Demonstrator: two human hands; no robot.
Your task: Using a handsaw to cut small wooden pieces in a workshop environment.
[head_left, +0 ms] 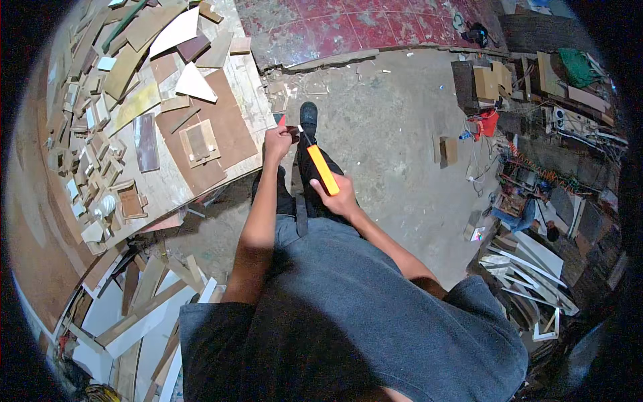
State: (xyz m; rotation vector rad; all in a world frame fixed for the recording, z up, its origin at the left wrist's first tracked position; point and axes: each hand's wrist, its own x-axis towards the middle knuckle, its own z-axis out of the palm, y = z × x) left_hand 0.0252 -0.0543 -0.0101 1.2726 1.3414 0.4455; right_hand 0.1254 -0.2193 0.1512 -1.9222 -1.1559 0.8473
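Note:
My right hand is wrapped round a tool with a long yellow handle. A thin dark shaft runs from the handle up toward my left hand; the exact kind of tool is not clear. My left hand is closed, pinching a small dark brown piece by the tool's far end. Just beyond the left fingers shows a bit of red and green, too small to name. Both hands are in front of my body, off the right edge of the wooden worktable.
Several wood offcuts crowd the table's left side. A small wooden frame piece lies on a brown board. Boards lean at lower left. Tools and cables line the right wall, where another person appears.

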